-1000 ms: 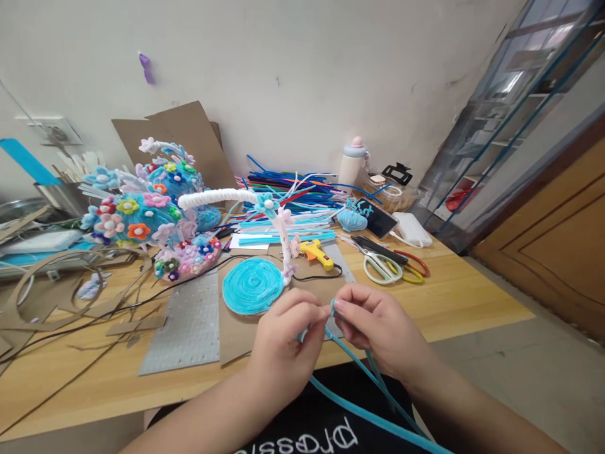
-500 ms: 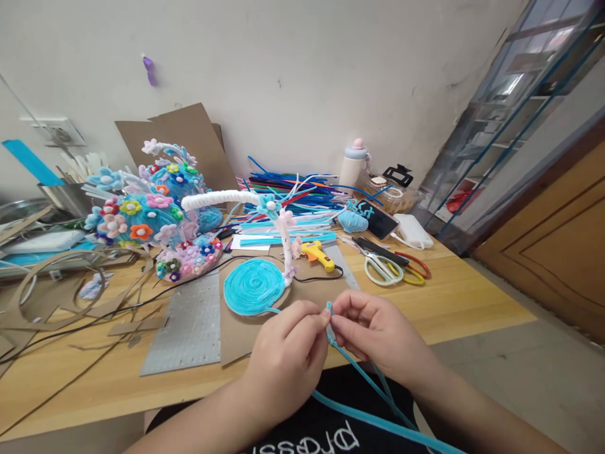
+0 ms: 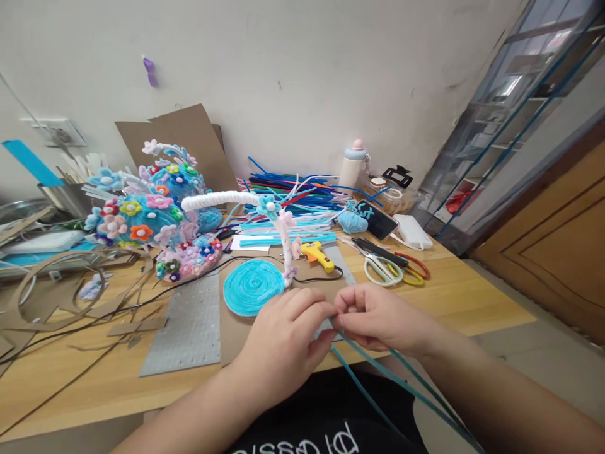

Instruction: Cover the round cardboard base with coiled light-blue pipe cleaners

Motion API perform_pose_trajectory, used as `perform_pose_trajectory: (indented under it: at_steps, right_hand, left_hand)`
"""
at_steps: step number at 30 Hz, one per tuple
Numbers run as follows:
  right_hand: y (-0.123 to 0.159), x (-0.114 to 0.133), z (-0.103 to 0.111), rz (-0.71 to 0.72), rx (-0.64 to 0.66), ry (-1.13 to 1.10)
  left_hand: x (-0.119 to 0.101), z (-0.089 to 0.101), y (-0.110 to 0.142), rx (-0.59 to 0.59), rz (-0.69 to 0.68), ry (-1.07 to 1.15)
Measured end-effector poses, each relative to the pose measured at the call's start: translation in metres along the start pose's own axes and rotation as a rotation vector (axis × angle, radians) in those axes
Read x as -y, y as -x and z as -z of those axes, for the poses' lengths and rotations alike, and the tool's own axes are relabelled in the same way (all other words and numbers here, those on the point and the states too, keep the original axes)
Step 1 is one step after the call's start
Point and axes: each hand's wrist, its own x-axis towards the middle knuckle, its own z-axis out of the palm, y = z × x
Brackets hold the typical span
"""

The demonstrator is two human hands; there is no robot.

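Observation:
Close together above the table's front edge, my left hand and my right hand both pinch light blue pipe cleaners. Several long strands trail from the fingers down to the lower right, across a black garment with white letters. The exact pinch point is partly covered by the fingers. Just beyond my left hand lies a flat disc of coiled blue pipe cleaner. A white wrapped stem with fuzzy flowers rises from the disc's right side and bends left at the top.
A yellow glue gun and scissors lie behind my hands. Bundled pipe cleaners, a phone and a bottle stand or lie farther back. Flower-covered pieces, cardboard scraps and a black cable are at left.
My fingers have shifted along the blue pipe cleaners, and the upright tip between them is now hidden. The trailing strands have swung and spread. The coiled disc stays in place.

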Motion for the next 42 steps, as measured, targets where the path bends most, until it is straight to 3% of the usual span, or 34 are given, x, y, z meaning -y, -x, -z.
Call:
perform_pose_trajectory:
  at_steps: [5, 13, 22, 30, 36, 42]
  right_hand:
    - [0.000, 0.000, -0.002, 0.034, 0.061, -0.110]
    - [0.000, -0.002, -0.004, 0.004, 0.114, -0.317]
    - [-0.001, -0.002, -0.002, -0.055, 0.147, -0.368]
    - [-0.001, -0.008, 0.001, -0.065, 0.154, -0.334]
    - [-0.001, -0.012, -0.002, -0.104, 0.108, -0.184]
    - [-0.005, -0.013, 0.002, -0.239, 0.236, -0.505]
  left_hand:
    - [-0.002, -0.005, -0.001, -0.040, 0.053, 0.148]
    - [-0.005, -0.001, 0.000, -0.117, 0.014, 0.021]
    - [-0.002, 0.001, 0.002, -0.171, -0.070, -0.122]
    - [0.006, -0.003, 0.007, -0.239, -0.114, -0.024]
    - [0.003, -0.003, 0.007, -0.185, -0.181, -0.138]
    - [-0.002, -0.002, 0.008, -0.125, -0.190, -0.200]
